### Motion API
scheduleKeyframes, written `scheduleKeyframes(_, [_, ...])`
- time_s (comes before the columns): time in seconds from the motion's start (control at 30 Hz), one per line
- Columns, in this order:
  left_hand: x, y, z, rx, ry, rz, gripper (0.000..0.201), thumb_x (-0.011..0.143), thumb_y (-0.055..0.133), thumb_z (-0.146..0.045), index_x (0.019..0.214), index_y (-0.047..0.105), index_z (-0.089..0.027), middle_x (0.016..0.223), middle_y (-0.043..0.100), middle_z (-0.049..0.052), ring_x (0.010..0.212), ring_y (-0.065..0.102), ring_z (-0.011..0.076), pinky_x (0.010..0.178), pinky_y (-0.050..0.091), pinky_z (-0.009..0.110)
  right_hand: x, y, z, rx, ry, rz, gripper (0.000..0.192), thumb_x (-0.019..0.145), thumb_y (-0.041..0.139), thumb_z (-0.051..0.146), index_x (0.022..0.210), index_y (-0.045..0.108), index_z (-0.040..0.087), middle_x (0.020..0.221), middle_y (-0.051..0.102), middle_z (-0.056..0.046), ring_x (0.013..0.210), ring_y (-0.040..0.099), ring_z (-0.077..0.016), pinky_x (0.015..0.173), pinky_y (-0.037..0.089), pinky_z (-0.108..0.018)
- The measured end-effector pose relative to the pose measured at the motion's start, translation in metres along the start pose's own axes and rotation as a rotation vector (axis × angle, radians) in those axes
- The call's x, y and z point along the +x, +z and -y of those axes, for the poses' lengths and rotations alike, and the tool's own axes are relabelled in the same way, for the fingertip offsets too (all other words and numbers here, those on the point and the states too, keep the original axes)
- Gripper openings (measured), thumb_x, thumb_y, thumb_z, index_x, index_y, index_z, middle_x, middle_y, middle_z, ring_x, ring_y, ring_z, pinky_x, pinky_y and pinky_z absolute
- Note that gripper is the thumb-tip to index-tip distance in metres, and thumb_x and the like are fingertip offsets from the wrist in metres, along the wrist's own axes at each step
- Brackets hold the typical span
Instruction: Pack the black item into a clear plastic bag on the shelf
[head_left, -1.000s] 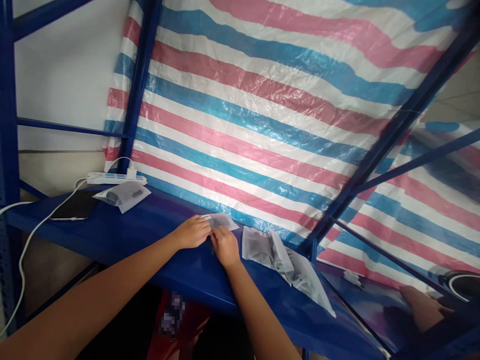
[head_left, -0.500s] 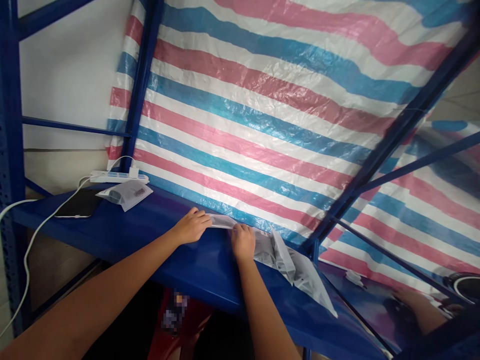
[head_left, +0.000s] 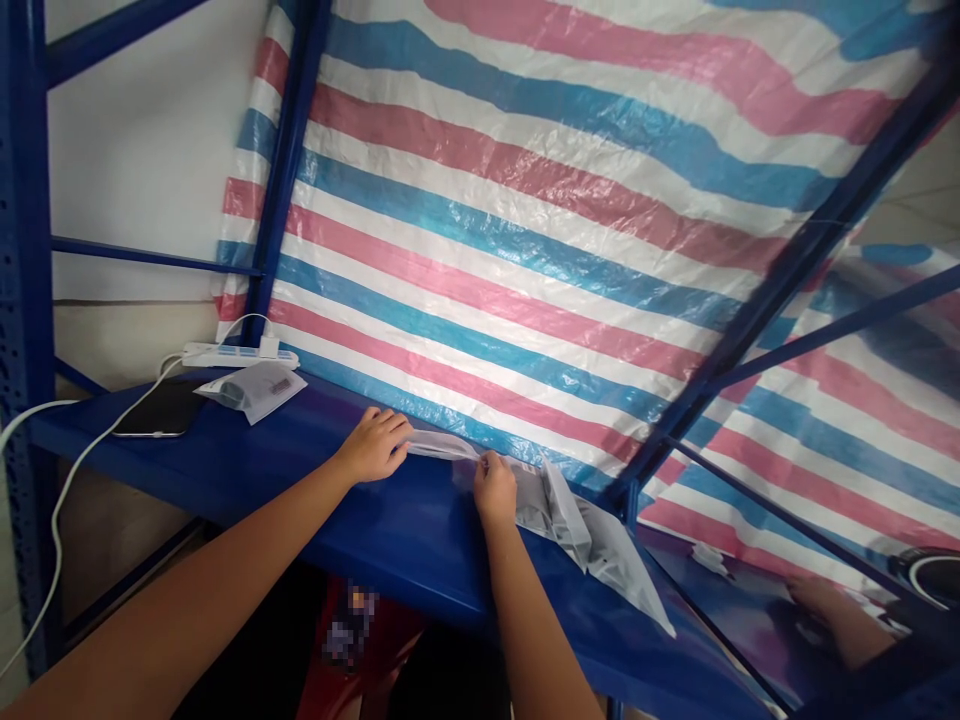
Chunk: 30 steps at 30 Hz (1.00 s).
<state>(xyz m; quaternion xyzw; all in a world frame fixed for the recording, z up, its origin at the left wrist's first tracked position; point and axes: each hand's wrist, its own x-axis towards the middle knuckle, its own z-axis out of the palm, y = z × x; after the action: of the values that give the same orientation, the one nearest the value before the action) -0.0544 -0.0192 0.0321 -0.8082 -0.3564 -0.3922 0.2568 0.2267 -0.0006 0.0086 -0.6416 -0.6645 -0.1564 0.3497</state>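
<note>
My left hand (head_left: 373,445) and my right hand (head_left: 494,487) both pinch a small translucent plastic pouch (head_left: 442,446), stretched flat between them on the blue metal shelf (head_left: 315,470). The left hand grips its left end, the right hand its right end. Just right of my right hand lies a pile of similar pouches (head_left: 577,525) with dark contents, reaching toward the shelf's front edge.
A black phone (head_left: 157,412) on a white cable, a white power strip (head_left: 236,354) and another pouch (head_left: 255,388) lie at the shelf's left end. A striped tarp (head_left: 540,220) hangs behind. Blue uprights (head_left: 281,170) frame the bay. Another person's hand (head_left: 832,605) shows at lower right.
My right hand slid rightward along the pouch, away from the left hand, and now sits against the pile. The left hand stayed almost still.
</note>
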Motion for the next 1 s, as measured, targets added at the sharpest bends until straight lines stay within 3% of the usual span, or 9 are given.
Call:
scheduleKeyframes(0.1, [0.001, 0.000, -0.007, -0.040, 0.048, 0.035, 0.018, 0.094, 0.052, -0.030, 0.104, 0.060, -0.018, 0.102, 0.063, 0.009, 0.096, 0.054, 0.0258, 0.085, 0.038, 0.042, 0.000, 0.003, 0.003, 0.079, -0.082, 0.003, 0.017, 0.092, 0.047, 0.017, 0.094, 0.064, 0.019, 0.092, 0.066, -0.005, 0.082, 0.061, -0.0184, 0.072, 0.042, -0.028])
scheduleKeyframes(0.23, [0.001, 0.007, -0.013, -0.017, 0.094, 0.086, 0.011, 0.094, 0.048, -0.020, 0.095, 0.059, -0.019, 0.096, 0.062, 0.008, 0.092, 0.054, 0.0243, 0.083, 0.038, 0.040, -0.002, 0.008, 0.008, 0.165, -0.195, 0.020, 0.019, 0.088, 0.047, 0.015, 0.095, 0.064, 0.019, 0.095, 0.066, -0.005, 0.084, 0.062, -0.0183, 0.077, 0.047, -0.028])
scheduleKeyframes(0.43, [-0.001, 0.018, -0.007, 0.054, 0.019, 0.084, 0.014, 0.088, 0.049, -0.010, 0.094, 0.059, -0.018, 0.094, 0.061, 0.009, 0.088, 0.056, 0.0242, 0.077, 0.039, 0.038, -0.006, 0.001, 0.015, 0.215, -0.273, -0.014, 0.013, 0.081, 0.053, 0.017, 0.092, 0.059, 0.020, 0.096, 0.062, -0.007, 0.091, 0.059, -0.0224, 0.084, 0.049, -0.035])
scheduleKeyframes(0.57, [-0.001, 0.023, -0.003, 0.068, -0.024, 0.063, 0.015, 0.092, 0.046, -0.010, 0.094, 0.058, -0.018, 0.091, 0.061, 0.008, 0.083, 0.057, 0.0226, 0.074, 0.042, 0.036, -0.013, -0.011, 0.035, 0.270, -0.394, -0.095, 0.007, 0.082, 0.054, 0.018, 0.088, 0.057, 0.020, 0.091, 0.059, -0.007, 0.094, 0.057, -0.0239, 0.088, 0.050, -0.038])
scheduleKeyframes(0.63, [-0.001, 0.024, -0.004, 0.054, -0.029, 0.052, 0.016, 0.093, 0.044, -0.011, 0.094, 0.059, -0.017, 0.090, 0.061, 0.007, 0.082, 0.058, 0.0222, 0.074, 0.043, 0.036, -0.017, -0.012, 0.047, 0.301, -0.506, -0.043, 0.013, 0.086, 0.051, 0.016, 0.095, 0.061, 0.020, 0.094, 0.062, -0.008, 0.096, 0.059, -0.0232, 0.091, 0.051, -0.037])
scheduleKeyframes(0.73, [-0.001, 0.020, -0.009, 0.010, -0.015, 0.049, 0.017, 0.095, 0.043, -0.013, 0.094, 0.059, -0.018, 0.090, 0.062, 0.007, 0.081, 0.059, 0.0218, 0.073, 0.044, 0.036, -0.021, -0.007, 0.060, 0.259, -0.678, 0.110, 0.033, 0.089, 0.048, 0.013, 0.119, 0.062, 0.017, 0.117, 0.065, -0.012, 0.113, 0.059, -0.0246, 0.101, 0.050, -0.039])
scheduleKeyframes(0.83, [-0.002, 0.017, -0.010, -0.113, -0.008, 0.054, 0.016, 0.098, 0.044, -0.021, 0.098, 0.060, -0.018, 0.093, 0.063, 0.007, 0.085, 0.060, 0.0218, 0.078, 0.045, 0.035, -0.022, 0.001, 0.063, 0.192, -0.696, 0.175, 0.050, 0.089, 0.049, 0.011, 0.138, 0.053, 0.016, 0.134, 0.059, -0.015, 0.127, 0.053, -0.0270, 0.109, 0.048, -0.044])
scheduleKeyframes(0.9, [-0.004, 0.021, -0.003, -0.219, -0.098, 0.024, 0.018, 0.099, 0.044, -0.026, 0.102, 0.060, -0.019, 0.098, 0.065, 0.007, 0.092, 0.061, 0.0223, 0.084, 0.046, 0.035, -0.022, 0.005, 0.060, 0.185, -0.647, 0.169, 0.056, 0.089, 0.053, 0.015, 0.145, 0.046, 0.016, 0.138, 0.056, -0.016, 0.130, 0.050, -0.0285, 0.109, 0.048, -0.047])
scheduleKeyframes(1.0, [-0.008, 0.039, 0.016, -0.326, -0.463, -0.072, 0.027, 0.100, 0.036, -0.024, 0.110, 0.061, -0.018, 0.110, 0.067, 0.011, 0.106, 0.061, 0.0242, 0.094, 0.046, 0.038, -0.021, 0.008, 0.054, 0.190, -0.598, 0.145, 0.066, 0.088, 0.057, 0.020, 0.151, 0.037, 0.015, 0.143, 0.051, -0.018, 0.136, 0.045, -0.0307, 0.111, 0.046, -0.050])
